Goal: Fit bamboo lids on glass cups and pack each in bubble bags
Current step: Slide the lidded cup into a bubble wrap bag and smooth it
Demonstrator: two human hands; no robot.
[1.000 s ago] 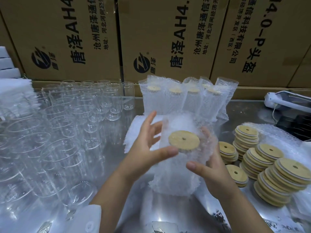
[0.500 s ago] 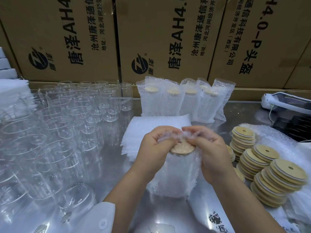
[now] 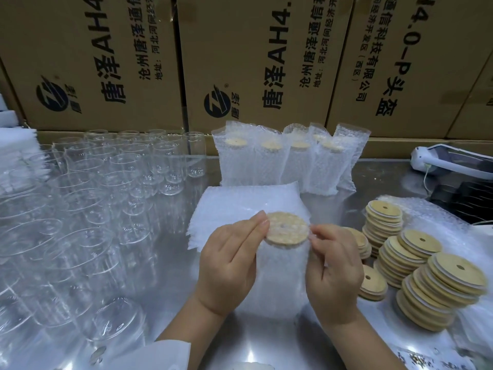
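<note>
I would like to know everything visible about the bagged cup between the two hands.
The bagged cup is about upright, wrapped in a translucent bubble bag that mostly hides the glass. A round bamboo lid with a centre hole tops it, under the bubble film. The left hand and right hand pinch the bag at the lid's rim.

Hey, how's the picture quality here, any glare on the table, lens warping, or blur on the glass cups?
Head view: bright glare patches low on the steel table; wide-angle warp leans the cardboard boxes outward; glass cups at left smear into soft reflections; the bagged cup looks fairly sharp.
</note>
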